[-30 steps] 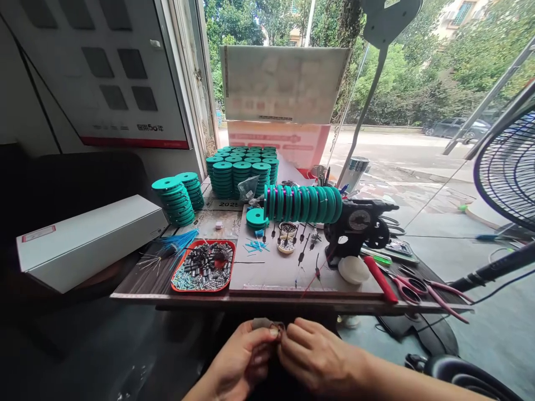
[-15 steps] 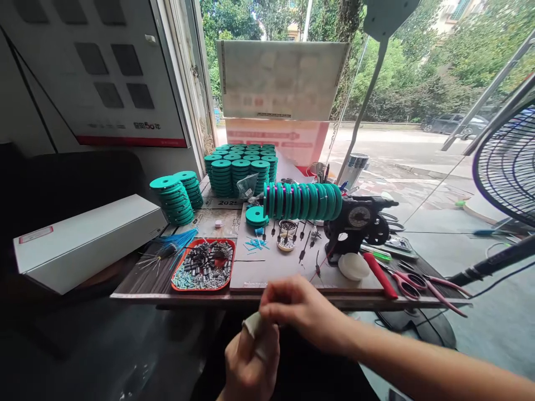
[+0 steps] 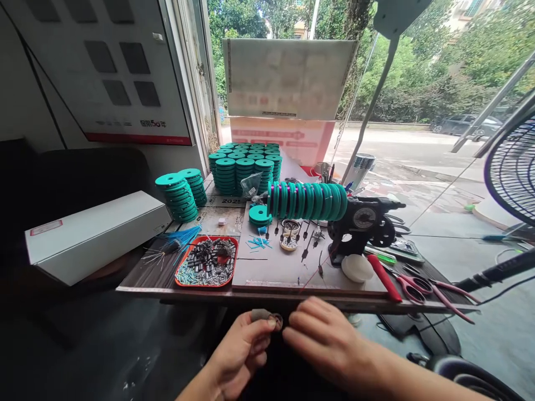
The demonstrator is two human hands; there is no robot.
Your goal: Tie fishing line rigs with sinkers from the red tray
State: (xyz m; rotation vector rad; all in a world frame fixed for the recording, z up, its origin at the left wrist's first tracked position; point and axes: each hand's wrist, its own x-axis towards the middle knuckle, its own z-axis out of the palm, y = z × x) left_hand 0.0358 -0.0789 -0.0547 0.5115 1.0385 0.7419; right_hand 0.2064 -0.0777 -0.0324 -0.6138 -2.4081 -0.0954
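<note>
Both hands low, just in front of the table edge (image 3: 267, 297). Left hand (image 3: 244, 351) pinching a small dark loop of line (image 3: 277, 321) between a wrapped thumb and forefinger; right hand (image 3: 324, 340) curled, fingertips meeting the same loop, grip itself too small to tell. Thin red line (image 3: 311, 274) running from there up over the table edge toward the black winder (image 3: 359, 225). Likely risks: slipping out of so slight a pinch, uncoiling, or snagging on the scissors (image 3: 422, 287) lying right of the winder.

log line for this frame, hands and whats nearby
left hand: pinches small coil | right hand: fingertips at coil | ahead: table edge, red tray, green spools
</note>
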